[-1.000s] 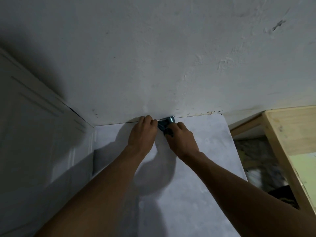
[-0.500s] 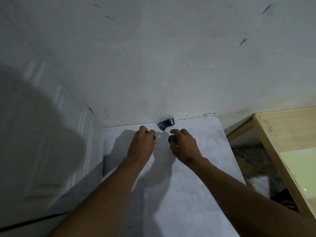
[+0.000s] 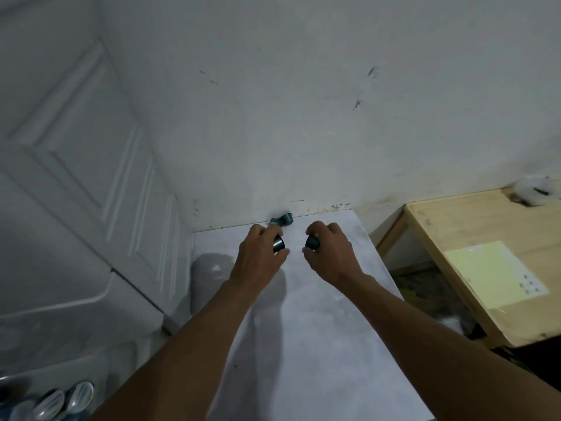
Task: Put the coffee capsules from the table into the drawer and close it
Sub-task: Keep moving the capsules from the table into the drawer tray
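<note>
My left hand (image 3: 258,253) pinches a dark teal coffee capsule (image 3: 278,244) above the far part of the white table (image 3: 318,329). My right hand (image 3: 329,253) grips a second dark capsule (image 3: 312,242), a short gap to the right of the first. One or two more teal capsules (image 3: 283,220) lie on their sides at the table's back edge against the wall, just beyond my left fingertips. At the bottom left, several silvery capsules (image 3: 63,401) lie in what looks like the open drawer.
A white panelled door (image 3: 85,177) stands to the left of the table. A pale wooden table (image 3: 485,268) with a yellow-green sheet sits to the right, across a gap with dark clutter on the floor. The white wall (image 3: 303,117) rises directly behind.
Both hands have drawn back from the wall and apart, each now holding a capsule lifted from the cluster at the back edge. The view has tilted down, revealing the capsules at the bottom left.
</note>
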A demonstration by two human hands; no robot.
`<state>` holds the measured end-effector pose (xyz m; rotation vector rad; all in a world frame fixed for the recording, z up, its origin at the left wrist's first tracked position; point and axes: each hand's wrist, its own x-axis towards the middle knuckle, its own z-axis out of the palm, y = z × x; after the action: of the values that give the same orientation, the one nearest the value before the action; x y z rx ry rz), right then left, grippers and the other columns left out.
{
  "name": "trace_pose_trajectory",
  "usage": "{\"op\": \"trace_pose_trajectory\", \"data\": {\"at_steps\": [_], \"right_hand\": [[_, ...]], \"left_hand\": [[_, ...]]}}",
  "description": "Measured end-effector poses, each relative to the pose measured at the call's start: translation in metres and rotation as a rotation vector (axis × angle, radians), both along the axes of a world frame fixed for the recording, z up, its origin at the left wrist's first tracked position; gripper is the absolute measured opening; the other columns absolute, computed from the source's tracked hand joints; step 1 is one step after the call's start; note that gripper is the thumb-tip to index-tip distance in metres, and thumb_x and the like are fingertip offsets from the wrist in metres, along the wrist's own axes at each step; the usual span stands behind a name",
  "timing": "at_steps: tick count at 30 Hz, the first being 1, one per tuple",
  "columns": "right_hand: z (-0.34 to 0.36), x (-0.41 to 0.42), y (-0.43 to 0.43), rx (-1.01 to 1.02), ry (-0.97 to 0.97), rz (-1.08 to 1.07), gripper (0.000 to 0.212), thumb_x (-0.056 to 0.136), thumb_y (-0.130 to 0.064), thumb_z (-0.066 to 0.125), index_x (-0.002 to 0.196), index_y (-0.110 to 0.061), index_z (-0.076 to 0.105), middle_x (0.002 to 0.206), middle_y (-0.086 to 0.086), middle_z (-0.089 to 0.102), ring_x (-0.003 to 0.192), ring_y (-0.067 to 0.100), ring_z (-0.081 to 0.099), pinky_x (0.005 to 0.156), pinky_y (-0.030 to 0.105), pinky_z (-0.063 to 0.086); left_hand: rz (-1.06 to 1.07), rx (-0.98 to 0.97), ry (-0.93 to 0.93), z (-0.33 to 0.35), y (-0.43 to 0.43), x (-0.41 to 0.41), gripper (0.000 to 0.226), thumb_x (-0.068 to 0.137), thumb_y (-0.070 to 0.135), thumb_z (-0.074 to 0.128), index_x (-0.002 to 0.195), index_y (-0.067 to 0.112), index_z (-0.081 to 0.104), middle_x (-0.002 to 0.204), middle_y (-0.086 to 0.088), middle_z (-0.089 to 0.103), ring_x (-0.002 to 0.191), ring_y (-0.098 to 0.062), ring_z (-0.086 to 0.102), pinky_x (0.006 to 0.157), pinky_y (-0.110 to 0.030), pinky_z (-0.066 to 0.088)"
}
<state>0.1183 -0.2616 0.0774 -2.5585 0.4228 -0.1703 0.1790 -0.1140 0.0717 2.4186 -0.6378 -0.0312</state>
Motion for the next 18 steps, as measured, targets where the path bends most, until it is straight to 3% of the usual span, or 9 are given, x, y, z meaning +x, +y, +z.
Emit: {"op": "trace_pose_trajectory", "data": {"at_steps": [5, 8, 14, 18], "right_hand": [[0.008, -0.025, 0.005, 0.002, -0.115, -0.012, 0.022, 0.080, -0.025, 0.065, 0.090, -0.017, 0.048, 0.082, -0.002, 0.056, 0.072, 0.019, 0.054, 0.061, 0.031, 0.043], [0.018, -0.035, 0.008, 0.073, -0.202, -0.011, 0.020, 0.074, -0.019, 0.065, 0.083, -0.017, 0.048, 0.078, -0.001, 0.062, 0.070, 0.017, 0.056, 0.062, 0.035, 0.049], [0.038, -0.063, 0.007, 0.188, -0.223, 0.082, 0.043, 0.073, -0.018, 0.070, 0.115, -0.015, 0.061, 0.104, 0.002, 0.067, 0.091, 0.015, 0.064, 0.085, 0.034, 0.055], [0.046, -0.092, 0.007, 0.288, -0.224, 0.121, 0.038, 0.071, -0.017, 0.070, 0.109, -0.017, 0.063, 0.102, -0.002, 0.067, 0.090, 0.012, 0.064, 0.084, 0.030, 0.056]], "left_hand": [[0.049, -0.056, -0.076, 0.015, 0.015, -0.020, 0.029, 0.075, 0.034, 0.074, 0.095, 0.018, 0.061, 0.088, 0.001, 0.065, 0.079, -0.017, 0.057, 0.068, -0.022, 0.039], [0.084, -0.121, -0.035, 0.024, 0.023, -0.032, 0.027, 0.071, 0.029, 0.076, 0.093, 0.019, 0.063, 0.087, 0.002, 0.069, 0.080, -0.016, 0.062, 0.072, -0.025, 0.049], [0.135, -0.268, 0.036, 0.042, 0.028, -0.072, 0.045, 0.069, 0.017, 0.079, 0.111, 0.012, 0.065, 0.105, -0.003, 0.068, 0.090, -0.014, 0.063, 0.085, -0.032, 0.055], [0.194, -0.382, 0.043, 0.052, 0.033, -0.111, 0.038, 0.068, 0.011, 0.078, 0.104, 0.012, 0.067, 0.099, 0.000, 0.068, 0.085, -0.008, 0.063, 0.075, -0.016, 0.054]]}}
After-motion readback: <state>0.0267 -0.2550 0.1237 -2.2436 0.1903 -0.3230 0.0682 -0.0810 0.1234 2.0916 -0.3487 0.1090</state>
